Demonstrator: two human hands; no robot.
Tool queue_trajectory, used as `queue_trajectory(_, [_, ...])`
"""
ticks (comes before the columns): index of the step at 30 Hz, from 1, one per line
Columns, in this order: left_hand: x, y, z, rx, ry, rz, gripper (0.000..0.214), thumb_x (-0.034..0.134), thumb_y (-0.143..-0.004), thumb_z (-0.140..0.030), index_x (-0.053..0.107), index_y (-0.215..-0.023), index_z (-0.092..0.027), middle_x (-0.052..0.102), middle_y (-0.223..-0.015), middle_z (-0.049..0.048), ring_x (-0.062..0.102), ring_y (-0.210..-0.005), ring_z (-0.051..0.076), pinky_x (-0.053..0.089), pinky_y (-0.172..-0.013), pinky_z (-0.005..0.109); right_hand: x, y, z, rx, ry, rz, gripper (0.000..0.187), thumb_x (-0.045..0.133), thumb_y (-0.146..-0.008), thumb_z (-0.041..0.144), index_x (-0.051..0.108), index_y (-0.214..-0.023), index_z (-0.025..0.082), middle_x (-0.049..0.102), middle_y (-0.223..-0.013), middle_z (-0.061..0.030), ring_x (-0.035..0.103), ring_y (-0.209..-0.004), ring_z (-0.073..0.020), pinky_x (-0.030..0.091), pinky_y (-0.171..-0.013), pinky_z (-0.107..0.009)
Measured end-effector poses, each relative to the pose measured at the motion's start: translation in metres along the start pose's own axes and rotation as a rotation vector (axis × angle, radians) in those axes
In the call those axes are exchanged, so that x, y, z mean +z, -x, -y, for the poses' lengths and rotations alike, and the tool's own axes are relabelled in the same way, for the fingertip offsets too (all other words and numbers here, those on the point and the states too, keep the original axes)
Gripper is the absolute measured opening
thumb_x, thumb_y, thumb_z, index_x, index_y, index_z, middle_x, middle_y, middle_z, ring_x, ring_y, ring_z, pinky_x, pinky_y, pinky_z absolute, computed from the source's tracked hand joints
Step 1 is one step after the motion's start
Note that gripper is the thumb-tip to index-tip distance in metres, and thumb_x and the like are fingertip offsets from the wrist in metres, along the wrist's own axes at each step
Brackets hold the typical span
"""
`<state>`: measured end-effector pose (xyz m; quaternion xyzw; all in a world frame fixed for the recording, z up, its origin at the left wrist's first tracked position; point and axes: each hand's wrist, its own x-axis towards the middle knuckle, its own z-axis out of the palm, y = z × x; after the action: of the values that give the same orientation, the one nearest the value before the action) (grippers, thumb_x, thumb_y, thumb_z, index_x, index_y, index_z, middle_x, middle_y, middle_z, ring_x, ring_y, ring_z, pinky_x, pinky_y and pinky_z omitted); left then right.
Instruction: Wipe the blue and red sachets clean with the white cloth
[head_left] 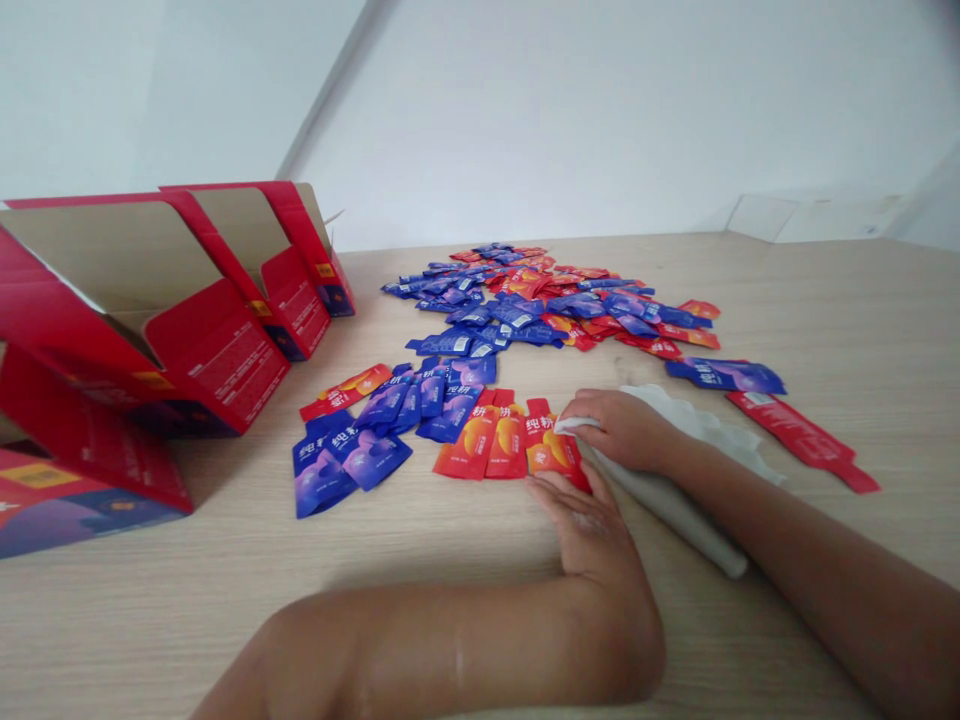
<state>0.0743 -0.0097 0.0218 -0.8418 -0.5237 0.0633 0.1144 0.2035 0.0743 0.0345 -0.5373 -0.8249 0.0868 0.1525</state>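
A red sachet with an orange fruit print (550, 450) lies on the table between my hands. My left hand (581, 525) reaches in from below, fingers apart, holding down its lower edge against the table. Pinched in my right hand (622, 425) is a folded end of a white cloth (667, 505) with a wavy edge, pressed to the sachet's upper right. The rest of the cloth spreads behind and under my right forearm. Just left are two more red sachets (480, 445), overlapping, then blue sachets (352, 465) in loose groups.
Open red cartons (240, 375) stand along the left side. A big heap of mixed blue and red sachets (517, 290) lies toward the white wall. To the right are a single blue sachet (727, 375) and a face-down red sachet (802, 435).
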Motion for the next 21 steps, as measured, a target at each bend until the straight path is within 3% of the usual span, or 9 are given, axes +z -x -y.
queue_trajectory(4, [0.001,0.000,0.000,0.010,0.011,0.005,0.054,0.043,-0.079,-0.008,0.035,-0.133,-0.006,0.053,-0.120,0.0287,0.050,-0.112,0.034,0.034,-0.097,0.057,-0.003,0.004,0.010,-0.036,0.020,-0.045,0.025,0.046,-0.084,0.022,0.066,-0.098,0.018,0.063,-0.092,-0.0073,0.056,-0.084,-0.0195,0.041,-0.075,-0.030])
queue_trajectory(8, [0.004,-0.001,-0.001,0.052,-0.068,0.049,0.051,0.039,-0.081,-0.009,0.038,-0.132,-0.006,0.051,-0.123,0.0293,0.050,-0.112,0.036,0.035,-0.096,0.057,-0.002,0.006,0.023,-0.094,-0.019,0.026,0.026,0.047,-0.083,0.020,0.066,-0.100,0.020,0.063,-0.091,-0.0060,0.056,-0.081,-0.0184,0.040,-0.072,-0.029])
queue_trajectory(16, [0.001,0.000,-0.001,0.043,-0.127,0.047,0.055,0.039,-0.082,-0.011,0.028,-0.136,-0.005,0.052,-0.120,0.0309,0.051,-0.111,0.035,0.036,-0.095,0.057,0.002,-0.002,0.004,-0.007,-0.005,0.000,0.023,0.046,-0.084,0.020,0.067,-0.094,0.018,0.063,-0.089,-0.0061,0.057,-0.083,-0.0186,0.040,-0.075,-0.029])
queue_trajectory(21, [0.004,-0.001,-0.002,0.023,-0.066,0.017,0.052,0.040,-0.081,-0.009,0.036,-0.133,-0.006,0.053,-0.120,0.0293,0.052,-0.110,0.035,0.036,-0.095,0.056,-0.002,0.005,0.017,-0.051,-0.045,-0.036,0.023,0.048,-0.082,0.019,0.067,-0.096,0.018,0.062,-0.088,-0.0056,0.056,-0.080,-0.0178,0.040,-0.072,-0.028])
